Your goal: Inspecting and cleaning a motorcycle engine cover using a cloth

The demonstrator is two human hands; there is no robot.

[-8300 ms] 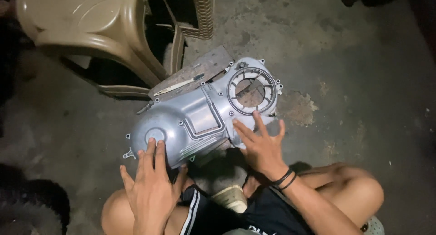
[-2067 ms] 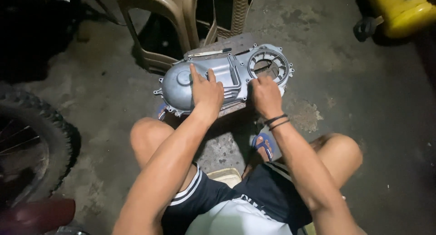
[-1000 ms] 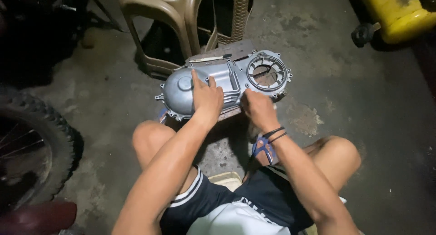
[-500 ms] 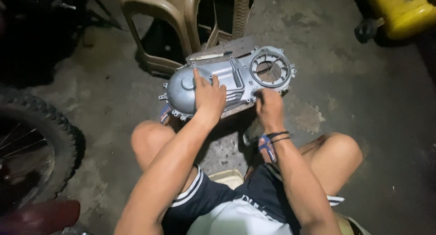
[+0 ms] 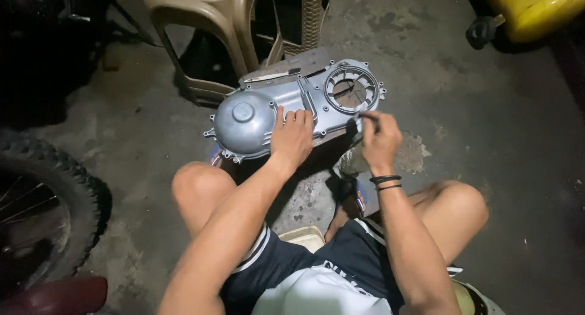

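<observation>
A silver-grey metal engine cover (image 5: 244,117), with a round dome at its left end and a round vented opening (image 5: 351,89) at its right end, lies on the concrete floor in front of my knees. My left hand (image 5: 292,138) rests flat on the middle of the cover, fingers stretched out. My right hand (image 5: 381,139) is at the cover's lower right edge, just below the vented opening. Its fingertips pinch a small thin dark object (image 5: 367,115); what that object is stays unclear.
A tan plastic stool (image 5: 207,22) stands right behind the cover, and a flat grey board (image 5: 292,68) lies under its far edge. A knobby tyre (image 5: 61,187) is at the left. A yellow container (image 5: 536,10) sits at the top right. A sandal (image 5: 352,196) is on my foot.
My right hand came off the vented ring, dropped to the cover's lower right edge and closed its fingertips on a small dark object. My left hand stayed flat on the cover.
</observation>
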